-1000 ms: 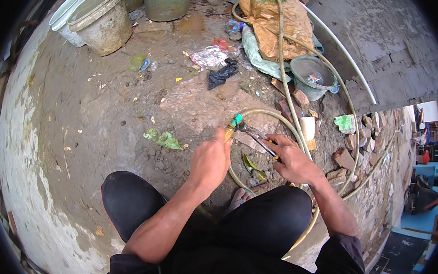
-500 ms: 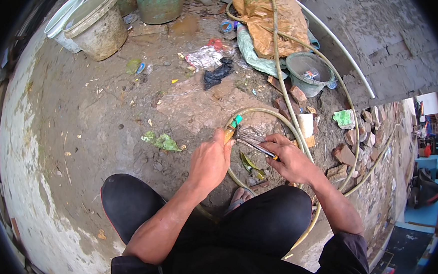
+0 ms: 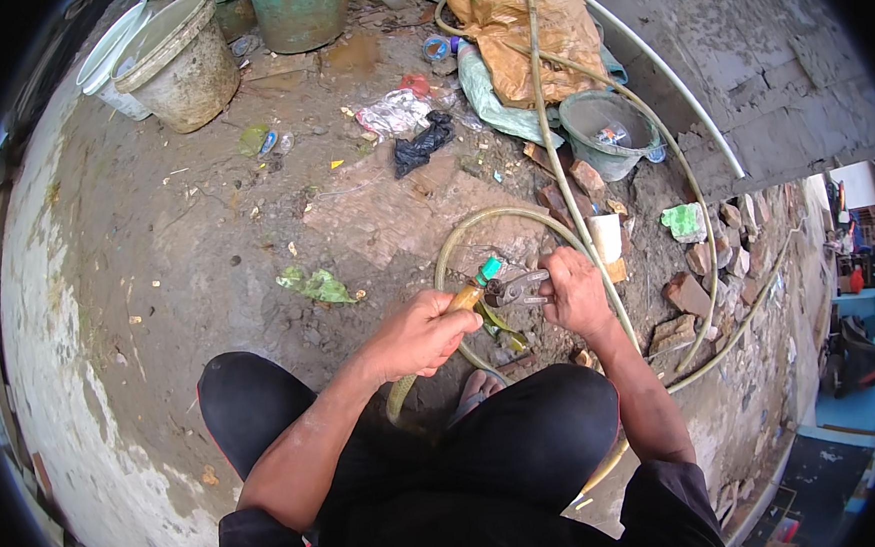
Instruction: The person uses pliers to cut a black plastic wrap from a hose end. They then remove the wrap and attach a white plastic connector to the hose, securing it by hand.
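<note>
My left hand [image 3: 419, 335] is closed round the yellowish end of a hose [image 3: 467, 297]. From that end a green fitting [image 3: 488, 268] sticks out. My right hand [image 3: 572, 291] grips a pair of pliers [image 3: 524, 289] by the handles, with the jaws pointing left against the hose end, just below the green piece. What exactly the jaws bite on is too small to make out. Behind both hands, the hose curves in a wide loop [image 3: 441, 263] over the muddy ground.
Dirty buckets [image 3: 191, 88] stand at the far left. A brown sack [image 3: 524, 43] and a grey-green bucket [image 3: 605, 138] lie farther off, near broken bricks [image 3: 686, 293]. Black plastic [image 3: 424, 144] litters the ground. My bent knees [image 3: 527, 433] frame the space below my hands.
The pliers have swung from a slant to nearly level, and their jaws have come to the hose end. My right hand has risen and turned; my left has shifted slightly lower.
</note>
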Demonstrator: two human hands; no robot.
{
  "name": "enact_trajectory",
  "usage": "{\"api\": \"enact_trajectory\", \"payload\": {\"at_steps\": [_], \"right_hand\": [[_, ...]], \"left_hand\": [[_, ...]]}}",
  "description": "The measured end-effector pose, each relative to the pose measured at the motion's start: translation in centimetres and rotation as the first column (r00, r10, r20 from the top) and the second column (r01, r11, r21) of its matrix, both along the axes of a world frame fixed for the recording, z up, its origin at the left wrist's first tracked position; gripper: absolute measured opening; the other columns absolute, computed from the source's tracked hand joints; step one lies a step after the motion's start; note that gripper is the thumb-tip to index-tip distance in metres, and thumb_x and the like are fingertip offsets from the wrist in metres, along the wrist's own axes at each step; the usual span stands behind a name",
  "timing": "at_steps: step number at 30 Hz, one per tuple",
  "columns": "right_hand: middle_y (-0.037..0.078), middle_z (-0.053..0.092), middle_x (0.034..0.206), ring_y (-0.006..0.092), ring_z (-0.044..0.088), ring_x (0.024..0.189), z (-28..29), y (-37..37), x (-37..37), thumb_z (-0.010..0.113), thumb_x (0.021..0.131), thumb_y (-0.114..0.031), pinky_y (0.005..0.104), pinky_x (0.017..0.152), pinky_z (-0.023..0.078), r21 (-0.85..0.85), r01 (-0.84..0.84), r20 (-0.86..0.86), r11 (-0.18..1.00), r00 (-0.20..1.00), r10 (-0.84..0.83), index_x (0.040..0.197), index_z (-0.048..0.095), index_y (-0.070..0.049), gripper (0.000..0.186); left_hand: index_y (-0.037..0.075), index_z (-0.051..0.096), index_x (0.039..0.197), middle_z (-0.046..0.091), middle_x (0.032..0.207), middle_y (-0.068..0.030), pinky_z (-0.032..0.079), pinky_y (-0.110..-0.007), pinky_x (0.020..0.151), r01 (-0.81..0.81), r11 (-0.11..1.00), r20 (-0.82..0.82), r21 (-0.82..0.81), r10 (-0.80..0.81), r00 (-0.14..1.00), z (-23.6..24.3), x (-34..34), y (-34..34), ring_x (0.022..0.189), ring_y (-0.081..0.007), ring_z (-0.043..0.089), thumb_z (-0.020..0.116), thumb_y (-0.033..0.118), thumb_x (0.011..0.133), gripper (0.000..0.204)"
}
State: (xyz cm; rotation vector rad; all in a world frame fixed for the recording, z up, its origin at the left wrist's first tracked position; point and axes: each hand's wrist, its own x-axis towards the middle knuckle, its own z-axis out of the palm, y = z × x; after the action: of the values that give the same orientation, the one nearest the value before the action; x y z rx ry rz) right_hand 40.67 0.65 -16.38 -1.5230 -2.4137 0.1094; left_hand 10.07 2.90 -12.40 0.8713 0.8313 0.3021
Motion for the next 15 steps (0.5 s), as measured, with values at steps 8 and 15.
{"api": "enact_trajectory", "payload": {"at_steps": [8, 15], "right_hand": [[0.009, 0.055, 0.092, 0.0295, 0.06, 0.087, 5.1, 10.1, 4.5, 0.075, 0.072, -0.017, 0.0423, 0.077, 0.049, 0.09, -0.392, 0.277, 0.916, 0.893, 0.355, 0.097, 0.053, -0.008, 0.034], [0.019, 0.068, 0.096, 0.0393, 0.068, 0.094, 0.2, 2.8, -0.4, 0.069, 0.093, -0.021, 0.0514, 0.081, 0.053, -0.446, -0.056, 0.004, 0.893, 0.998, 0.065, 0.116, 0.056, -0.001, 0.033]], "left_hand": [[0.013, 0.046, 0.084, 0.036, 0.058, 0.0066, 0.025, -0.024, 0.037, 0.105, 0.943, 0.201, -0.317, -0.041, 0.979, -0.3, 0.8, 0.2, 0.043, -0.0033, 0.032, 0.06, 0.023, 0.104, 0.026], [0.001, 0.056, 0.086, 0.055, 0.064, -0.0133, 0.041, -0.04, 0.045, -0.098, 0.906, -0.213, 0.412, 0.201, 0.956, -3.2, 0.0, 0.0, 0.048, -0.0278, 0.052, 0.06, 0.024, 0.103, 0.029]]}}
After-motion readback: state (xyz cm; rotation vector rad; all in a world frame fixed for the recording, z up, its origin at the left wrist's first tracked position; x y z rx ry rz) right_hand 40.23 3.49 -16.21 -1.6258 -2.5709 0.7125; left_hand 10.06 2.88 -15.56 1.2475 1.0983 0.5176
